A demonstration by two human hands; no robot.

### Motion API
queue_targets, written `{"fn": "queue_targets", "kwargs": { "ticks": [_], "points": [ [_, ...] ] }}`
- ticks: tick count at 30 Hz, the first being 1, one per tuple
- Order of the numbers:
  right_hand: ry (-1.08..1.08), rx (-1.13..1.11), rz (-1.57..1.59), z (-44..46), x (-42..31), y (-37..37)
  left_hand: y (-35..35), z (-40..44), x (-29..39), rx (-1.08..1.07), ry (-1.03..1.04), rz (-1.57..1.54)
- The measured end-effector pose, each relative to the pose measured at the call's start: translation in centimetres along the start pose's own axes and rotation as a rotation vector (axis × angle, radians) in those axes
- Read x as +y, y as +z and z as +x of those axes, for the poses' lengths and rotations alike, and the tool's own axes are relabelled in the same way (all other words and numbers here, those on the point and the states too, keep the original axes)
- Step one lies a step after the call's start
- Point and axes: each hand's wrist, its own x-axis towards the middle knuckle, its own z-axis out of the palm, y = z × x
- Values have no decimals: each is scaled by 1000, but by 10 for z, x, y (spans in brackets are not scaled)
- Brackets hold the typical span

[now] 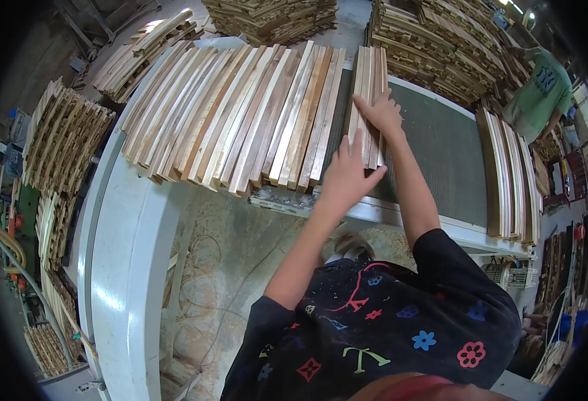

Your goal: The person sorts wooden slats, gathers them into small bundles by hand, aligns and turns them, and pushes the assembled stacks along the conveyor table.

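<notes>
A small bundle of wooden strips [367, 70] lies on the dark green conveyor belt [441, 154], standing side by side. My right hand [381, 112] lies across the bundle's middle, thumb on its left side and fingers over its right. Nearer to me, my left hand [347, 177] spans the bundle's near end, with fingers along the left side and thumb toward the right. Just left of the bundle is a long row of wooden strips [240, 113], set edge to edge, with a narrow gap between. The undersides of both hands are hidden.
More strips [508, 180] stand at the belt's right end. Wood stacks [434, 50] rise behind the machine and at the left [67, 140]. A person in a green shirt [544, 93] is at the far right. A white machine frame [120, 267] extends at left.
</notes>
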Motion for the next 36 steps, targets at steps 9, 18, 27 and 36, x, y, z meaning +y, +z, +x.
{"fn": "queue_targets", "kwargs": {
  "ticks": [9,18,27,36],
  "points": [
    [-164,-5,385,-4,-10,18,-85,20,-43,201,20,-522],
    [-290,24,822,-43,10,37,-40,46,-97,-108,73,608],
    [-179,451,316,-226,160,-96,-52,43,-97,-130,48,578],
    [452,193,-387,-154,336,-204,-54,43,-90,-161,13,576]
  ]
}}
